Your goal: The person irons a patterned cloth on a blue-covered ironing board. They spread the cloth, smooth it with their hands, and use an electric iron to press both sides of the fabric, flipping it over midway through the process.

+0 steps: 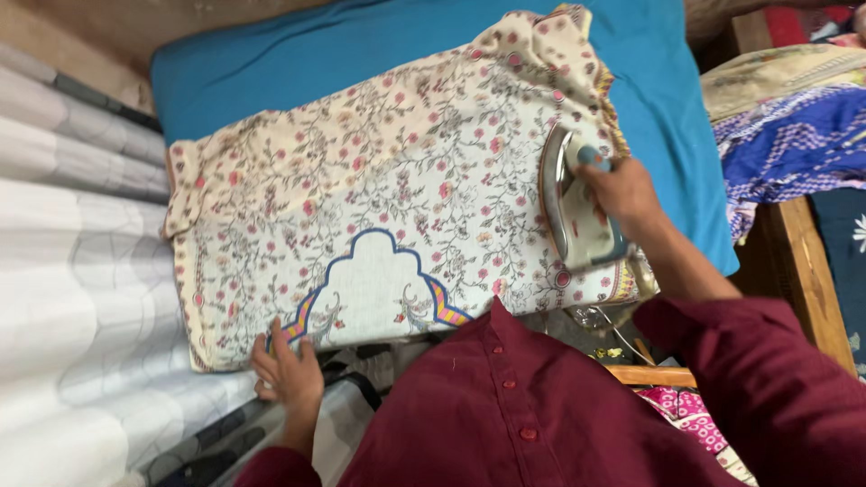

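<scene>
The cream cotton garment (379, 198), spread flat, carries small red and pink flowers on thin brown vines, with a scalloped neckline panel outlined in dark blue and edged in yellow, pink and purple stripes. Beneath the garment lies a plain teal-blue padded cloth (361, 45). On the garment's right part stands a white and silver iron with a teal handle (577, 203). Left of the garment hangs a white and grey sheet with faint scale-like lines (72, 271). Right of the garment, a blue and purple printed fabric (794, 144) lies. Below the garment shows a plain maroon buttoned shirt (541, 406).
</scene>
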